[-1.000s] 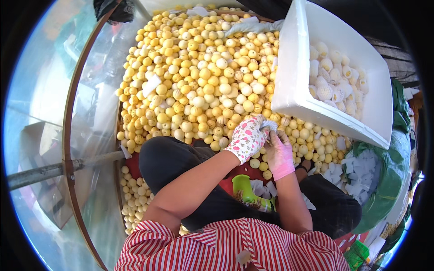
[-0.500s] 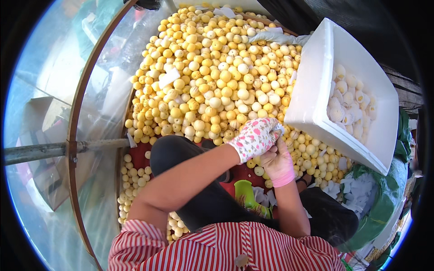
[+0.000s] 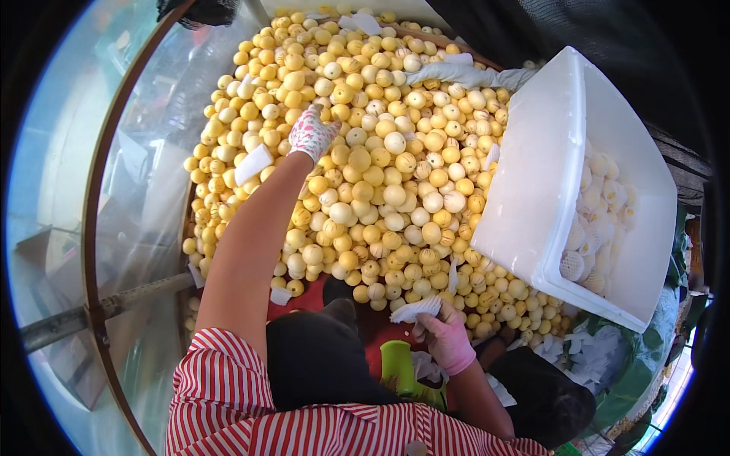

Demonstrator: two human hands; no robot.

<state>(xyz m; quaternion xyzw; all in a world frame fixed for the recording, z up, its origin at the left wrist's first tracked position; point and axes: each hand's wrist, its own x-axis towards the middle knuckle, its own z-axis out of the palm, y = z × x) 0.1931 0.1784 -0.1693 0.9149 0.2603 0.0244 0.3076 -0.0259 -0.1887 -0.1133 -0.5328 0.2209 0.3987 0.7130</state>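
The heap of round yellow fruit (image 3: 395,142) is smooth-skinned, with a soft, faintly waxy sheen. Right of the heap, I see a box (image 3: 528,175) of white foam, smooth and mostly matt. Left of the heap, the clear sheeting (image 3: 57,163) is glossy, wrinkled plastic, and the pole (image 3: 144,298) there looks like dull metal. Nearer than the heap, the sleeve (image 3: 414,310) is ribbed foam netting; the striped shirt (image 3: 228,387) is matt woven cloth.
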